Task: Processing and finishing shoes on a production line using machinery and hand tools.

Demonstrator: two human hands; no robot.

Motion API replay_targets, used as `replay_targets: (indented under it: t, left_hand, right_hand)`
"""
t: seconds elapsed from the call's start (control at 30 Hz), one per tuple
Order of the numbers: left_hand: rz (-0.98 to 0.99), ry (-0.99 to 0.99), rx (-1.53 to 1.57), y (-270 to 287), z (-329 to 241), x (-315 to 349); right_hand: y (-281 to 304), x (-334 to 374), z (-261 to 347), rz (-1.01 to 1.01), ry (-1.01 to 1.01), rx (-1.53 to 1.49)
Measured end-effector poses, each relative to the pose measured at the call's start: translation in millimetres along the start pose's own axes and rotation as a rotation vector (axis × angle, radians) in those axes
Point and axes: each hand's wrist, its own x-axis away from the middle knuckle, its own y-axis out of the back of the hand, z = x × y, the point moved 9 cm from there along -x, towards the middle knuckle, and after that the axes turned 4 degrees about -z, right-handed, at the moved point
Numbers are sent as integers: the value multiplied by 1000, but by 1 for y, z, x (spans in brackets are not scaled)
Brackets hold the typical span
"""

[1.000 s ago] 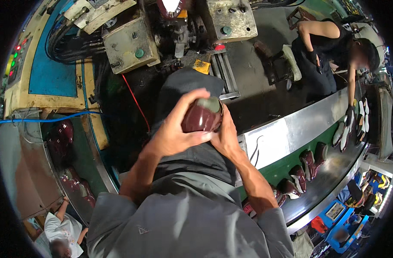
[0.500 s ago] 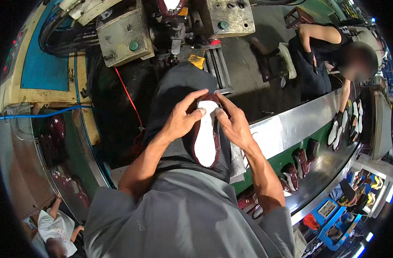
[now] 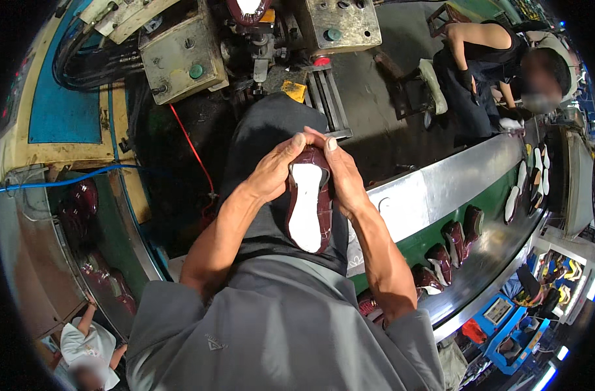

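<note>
On my lap lies a glossy dark-red shoe upper (image 3: 324,215) with its white sole face (image 3: 305,215) up. My left hand (image 3: 273,171) wraps the far end from the left, its thumb on the rim. On the opposite side, my right hand (image 3: 343,171) is pressed against the shoe, thumb up near the far tip. The fingertips of both hands meet beyond that tip, and the fingers beneath are hidden.
Ahead stands a worn machine with two metal control boxes (image 3: 182,69) and another dark-red shoe (image 3: 248,12). A metal-edged conveyor (image 3: 414,202) on the right carries several shoes (image 3: 453,241). More red shoes (image 3: 108,280) sit at left. A co-worker (image 3: 483,72) bends over the conveyor's far end.
Both thumbs have slid off the white sole face to the shoe's far end, and my hands have closed together there. The co-worker's arm has drawn back from the conveyor with a white-soled shoe.
</note>
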Motion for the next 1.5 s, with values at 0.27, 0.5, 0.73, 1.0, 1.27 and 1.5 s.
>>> replay_targets:
  t: [0.27, 0.5, 0.73, 1.0, 1.27, 1.5]
  left_hand:
    - [86, -110, -249, -11, -3, -1]
    - [24, -342, -577, -16, 0, 1]
    - [22, -22, -23, -9, 25, 8]
    - [-83, -358, -741, -19, 11, 13]
    - [-27, -265, -605, -9, 24, 18]
    - [51, 32, -142, -11, 18, 3]
  right_hand:
    - [14, 12, -24, -62, -50, -32]
    - [19, 12, -29, -57, -30, 89]
    - [30, 15, -45, -49, -63, -77]
    - [35, 13, -54, -134, 4, 30]
    - [37, 10, -56, -94, -48, -82]
    - [32, 8, -49, -27, -39, -37]
